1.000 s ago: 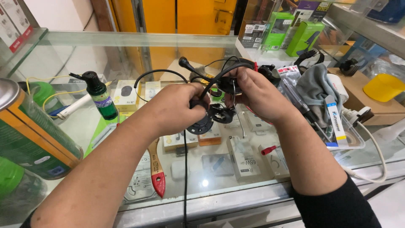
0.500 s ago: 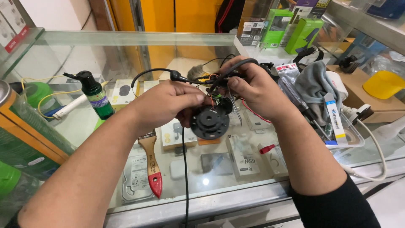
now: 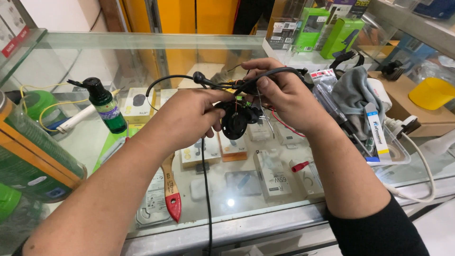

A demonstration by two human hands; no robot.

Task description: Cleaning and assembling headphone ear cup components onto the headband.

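At the far left of the glass-topped bench (image 3: 142, 52) a green and orange spray can (image 3: 28, 156) is seen lying close to the camera, and behind it a dark green bottle with a black nozzle (image 3: 105, 105) is stood upright. A paintbrush with a wooden shaft and red handle tip (image 3: 170, 189) is laid on the glass below the left forearm.

The left hand (image 3: 189, 118) is held above the bench with its fingers curled partly closed — its fingertips are pressed against the round black plastic earpiece of a wired headset (image 3: 235, 121), which is kept in the air between both hands. A thin black cable (image 3: 206, 189) is hung straight down from it past the bench edge.

The right hand (image 3: 284, 95) is closed around the headset's black band and microphone stalk, thumb pinched over the top; fine red and yellow wires are exposed beside the earpiece.

Further right, a grey cloth (image 3: 353, 95) is heaped over tools in a clear tray, and a yellow plastic bowl (image 3: 431, 93) is set on a cardboard box.
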